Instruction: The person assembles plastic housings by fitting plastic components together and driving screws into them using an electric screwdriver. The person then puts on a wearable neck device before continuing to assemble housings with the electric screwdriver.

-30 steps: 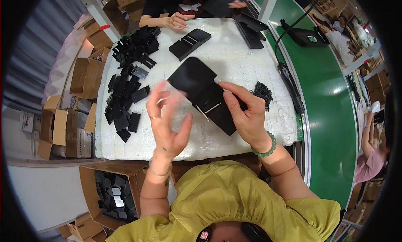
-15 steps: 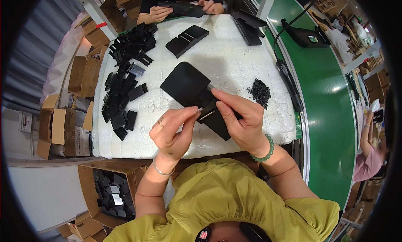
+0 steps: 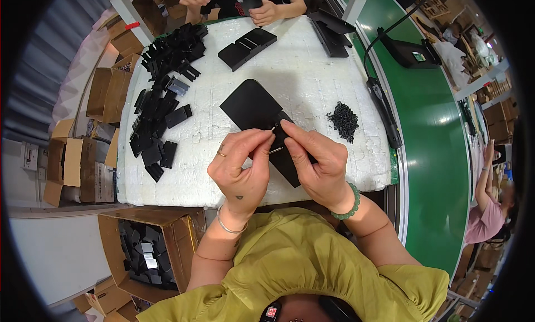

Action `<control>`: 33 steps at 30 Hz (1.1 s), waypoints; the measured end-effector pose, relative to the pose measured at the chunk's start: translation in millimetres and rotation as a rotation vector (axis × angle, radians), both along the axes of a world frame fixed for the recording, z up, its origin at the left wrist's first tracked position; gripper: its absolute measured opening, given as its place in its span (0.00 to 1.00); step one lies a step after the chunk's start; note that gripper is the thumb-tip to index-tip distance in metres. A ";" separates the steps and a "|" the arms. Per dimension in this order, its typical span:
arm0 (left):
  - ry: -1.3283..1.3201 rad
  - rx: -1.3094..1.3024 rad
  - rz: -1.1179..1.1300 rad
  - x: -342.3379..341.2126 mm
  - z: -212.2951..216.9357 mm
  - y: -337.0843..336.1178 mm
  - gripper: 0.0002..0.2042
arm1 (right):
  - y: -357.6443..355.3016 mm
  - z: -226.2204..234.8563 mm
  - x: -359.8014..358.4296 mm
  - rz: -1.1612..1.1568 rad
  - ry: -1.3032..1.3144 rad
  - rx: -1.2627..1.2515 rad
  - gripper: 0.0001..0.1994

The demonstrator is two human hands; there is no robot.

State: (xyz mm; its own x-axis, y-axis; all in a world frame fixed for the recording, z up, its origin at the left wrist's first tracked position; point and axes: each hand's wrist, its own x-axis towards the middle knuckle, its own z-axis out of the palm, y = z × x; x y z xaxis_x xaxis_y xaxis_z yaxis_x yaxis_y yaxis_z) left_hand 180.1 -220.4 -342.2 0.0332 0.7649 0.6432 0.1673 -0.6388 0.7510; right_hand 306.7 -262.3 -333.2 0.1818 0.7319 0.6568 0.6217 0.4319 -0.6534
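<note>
A flat black plastic panel lies slanted at the middle of the white table, with a slotted section and a short shiny metal strip across it. My left hand pinches a tiny light-coloured piece, too small to name, at the edge of this slotted section. On the other side, my right hand grips the panel between thumb and forefinger. My fingers hide part of the slotted section. The panel's lower end shows between the two hands.
Many small black plastic parts are heaped along the table's left side. A pile of tiny black pieces sits at right. Another black panel lies farther back, before a co-worker's hands. An electric screwdriver rests beside the green surface. A carton stands below left.
My left hand has moved right and up, bringing its fingertips closer to my right hand's. The co-worker's hands have let go of a black panel and moved apart.
</note>
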 end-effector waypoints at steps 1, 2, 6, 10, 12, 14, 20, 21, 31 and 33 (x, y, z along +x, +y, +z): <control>-0.001 -0.033 -0.002 0.4 0.7 -1.0 0.07 | -0.9 -0.1 0.1 0.001 -0.001 -0.001 0.13; -0.001 -0.035 0.000 0.8 1.6 -1.8 0.07 | -2.1 -0.2 0.0 0.000 -0.007 -0.014 0.13; 0.046 -0.049 0.002 2.1 2.1 -3.6 0.06 | -3.2 -6.2 0.0 -0.004 0.007 -0.014 0.13; 0.134 0.077 0.033 0.3 -0.1 -4.0 0.07 | -5.8 -4.8 0.2 -0.013 -0.017 -0.027 0.13; 0.119 0.065 0.043 -0.2 2.1 -6.9 0.08 | -6.4 -3.6 -0.5 0.009 -0.005 -0.010 0.14; 0.105 0.055 0.055 0.0 2.7 -8.1 0.09 | -7.1 -1.8 -1.2 -0.004 -0.044 -0.018 0.14; 0.143 0.040 0.022 -1.3 0.7 -3.8 0.09 | -7.4 -3.0 2.1 -0.039 -0.151 -0.024 0.14; 0.191 0.068 0.004 -3.9 -0.2 -2.7 0.10 | -5.9 -2.8 3.7 -0.020 -0.111 -0.029 0.13; 0.245 0.092 -0.060 -4.0 -19.2 -5.0 0.13 | 0.3 -8.2 4.4 -0.035 0.039 -0.015 0.12; 0.200 0.042 -0.027 1.1 -18.5 -8.0 0.10 | 0.8 -11.0 3.1 -0.045 0.039 0.012 0.12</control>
